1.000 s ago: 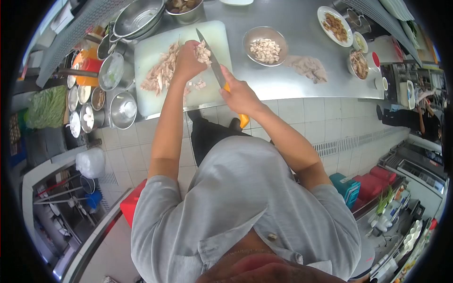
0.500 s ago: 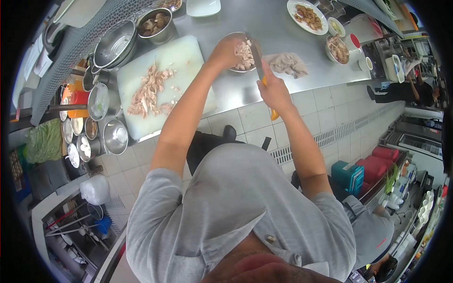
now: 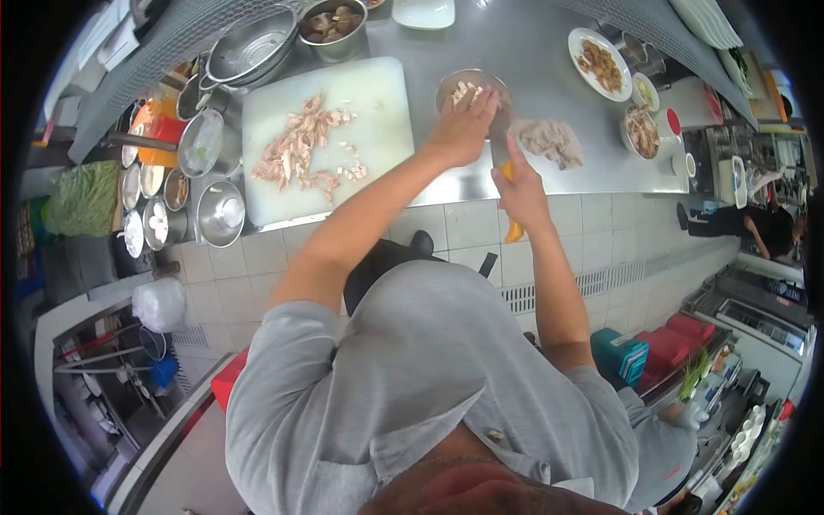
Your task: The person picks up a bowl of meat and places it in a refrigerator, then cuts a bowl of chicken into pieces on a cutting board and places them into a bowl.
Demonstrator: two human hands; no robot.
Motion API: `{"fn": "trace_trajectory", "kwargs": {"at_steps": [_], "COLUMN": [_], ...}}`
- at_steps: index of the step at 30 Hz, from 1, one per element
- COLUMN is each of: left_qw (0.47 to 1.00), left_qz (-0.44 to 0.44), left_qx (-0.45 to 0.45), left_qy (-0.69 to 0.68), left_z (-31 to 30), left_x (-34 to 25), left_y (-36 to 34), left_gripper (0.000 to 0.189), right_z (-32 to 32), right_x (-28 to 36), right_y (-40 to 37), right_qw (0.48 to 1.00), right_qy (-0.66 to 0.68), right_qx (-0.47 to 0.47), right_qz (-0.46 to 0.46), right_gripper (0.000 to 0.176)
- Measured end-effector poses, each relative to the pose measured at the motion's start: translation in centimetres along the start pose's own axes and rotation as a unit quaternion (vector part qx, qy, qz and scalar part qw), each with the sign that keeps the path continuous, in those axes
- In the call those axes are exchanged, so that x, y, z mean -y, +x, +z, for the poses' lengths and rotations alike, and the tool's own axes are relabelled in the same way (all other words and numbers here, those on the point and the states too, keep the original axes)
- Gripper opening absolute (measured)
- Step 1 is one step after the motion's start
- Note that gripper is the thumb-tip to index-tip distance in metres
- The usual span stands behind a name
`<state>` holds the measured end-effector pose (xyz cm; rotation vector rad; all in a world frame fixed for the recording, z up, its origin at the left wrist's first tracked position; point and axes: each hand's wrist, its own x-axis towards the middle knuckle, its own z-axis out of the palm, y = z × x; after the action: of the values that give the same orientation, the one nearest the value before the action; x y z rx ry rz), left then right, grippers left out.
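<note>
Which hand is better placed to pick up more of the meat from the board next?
Left, I'd judge: the left hand, spread over the metal bowl, holds no tool and is nearer the meat on the cutting board. The right hand grips the knife.

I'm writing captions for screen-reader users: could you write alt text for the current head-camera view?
A person's left hand is over a bowl of pale chopped pieces, while the right hand holds a yellow-handled knife at its edge. Chopped meat lies to the left on a white cutting board on a steel counter.
</note>
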<state>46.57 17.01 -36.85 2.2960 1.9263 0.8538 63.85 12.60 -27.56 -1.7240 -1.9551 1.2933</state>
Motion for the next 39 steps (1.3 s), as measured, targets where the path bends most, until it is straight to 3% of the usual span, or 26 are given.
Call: {"fn": "trace_trajectory", "kwargs": {"at_steps": [2,5,6,8,10,12,15,17,20,23,26,29,30,33,36,39], "left_qw": [0.999,0.987,0.986,0.966,0.976,0.966,0.937,0.947,0.967,0.957,0.963,0.982,0.984,0.976,0.954,0.961], "left_qz": [-0.031,-0.067,-0.076,-0.154,-0.182,-0.232,-0.235,-0.199,-0.182,-0.257,-0.247,-0.166,-0.152,-0.204,-0.266,-0.226], "left_qx": [0.028,0.143,0.131,0.199,0.092,0.104,0.227,0.237,0.17,0.077,0.052,0.083,0.085,0.054,0.087,0.162], "left_qy": [-0.002,-0.042,-0.073,-0.055,-0.071,0.044,0.124,0.082,-0.046,-0.114,-0.093,0.022,-0.031,-0.059,-0.109,-0.003], "left_z": [0.7,-4.3,-3.9,-8.9,-8.5,-11.0,-12.4,-11.0,-11.9,-12.3,-10.6,-9.3,-9.1,-9.5,-13.5,-13.3], "left_x": [0.7,1.6,3.7,6.1,14.0,18.2,20.2,21.0,19.7,21.3,21.4,19.0,18.6,18.7,16.6,14.4], "left_y": [-0.4,0.0,-0.2,-0.6,-3.9,-5.5,-7.2,-8.5,-10.3,-12.3,-14.4,-14.2,-14.3,-14.2,-14.5,-16.7], "left_gripper": [0.061,0.057,0.054,0.045,0.034,0.035,0.036,0.033,0.028,0.029,0.03,0.031,0.032,0.031,0.028,0.027], "right_z": [0.5,0.3,0.3,0.1,0.6,1.6,4.9,7.0,8.9,8.6,8.6,8.3,8.2,8.3,8.2,9.0], "right_x": [-0.3,-1.5,-2.0,-1.8,-1.7,-0.4,-0.1,0.5,1.2,2.5,2.3,2.5,2.5,1.5,2.4,2.8], "right_y": [0.2,0.2,0.2,-0.3,-0.4,-0.2,2.3,4.2,4.7,3.5,2.0,1.4,1.2,0.9,-0.2,-0.9], "right_qw": [1.0,0.997,0.995,0.992,0.985,0.97,0.944,0.931,0.909,0.904,0.924,0.937,0.939,0.937,0.938,0.931], "right_qy": [-0.003,-0.07,-0.085,-0.111,-0.121,-0.188,-0.264,-0.298,-0.337,-0.315,-0.271,-0.248,-0.243,-0.247,-0.22,-0.231], "right_qx": [-0.009,-0.023,-0.031,-0.028,0.008,0.057,0.079,0.087,0.126,0.189,0.198,0.194,0.196,0.189,0.206,0.209], "right_qz": [-0.015,-0.032,-0.042,-0.052,-0.122,-0.143,-0.181,-0.194,-0.21,-0.217,-0.184,-0.154,-0.146,-0.158,-0.172,-0.191], "right_gripper": [0.073,0.072,0.071,0.073,0.074,0.076,0.075,0.074,0.072,0.073,0.074,0.075,0.075,0.075,0.073,0.073]}}
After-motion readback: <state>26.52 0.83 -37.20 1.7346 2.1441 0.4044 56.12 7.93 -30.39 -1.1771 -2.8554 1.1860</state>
